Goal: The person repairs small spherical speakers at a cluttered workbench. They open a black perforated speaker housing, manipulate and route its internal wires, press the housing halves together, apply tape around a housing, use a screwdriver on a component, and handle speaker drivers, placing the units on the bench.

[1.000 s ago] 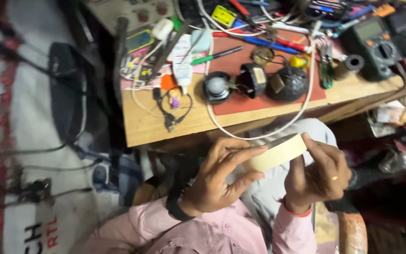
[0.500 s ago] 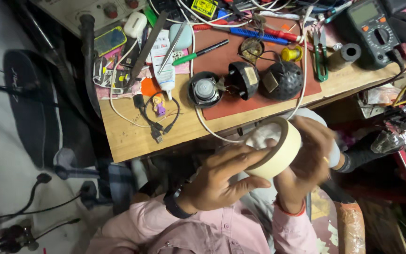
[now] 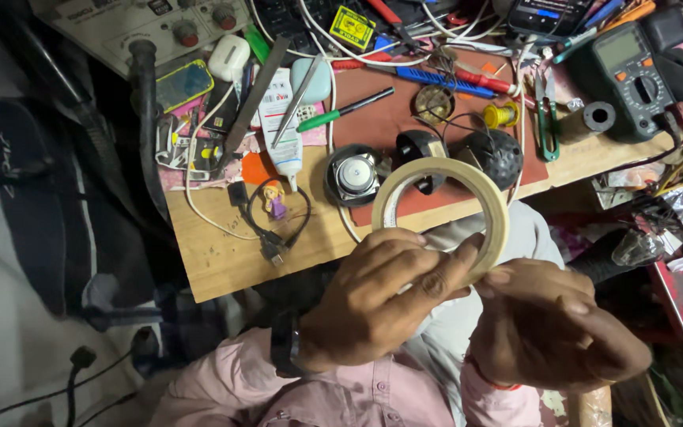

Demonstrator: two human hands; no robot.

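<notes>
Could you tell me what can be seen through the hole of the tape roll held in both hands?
Through the masking tape roll show part of a black speaker shell, the red mat and the wooden bench edge. The rim and hands hide the rest.

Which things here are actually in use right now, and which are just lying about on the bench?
In use:
- roll of masking tape, held up in front of the bench
- left hand, fingers on the roll's lower edge
- right hand, at the roll's lower right edge

Lying about:
- small round speaker
- multimeter
- green pen
- white glue tube
- green-handled snips
- wooden bench
</notes>
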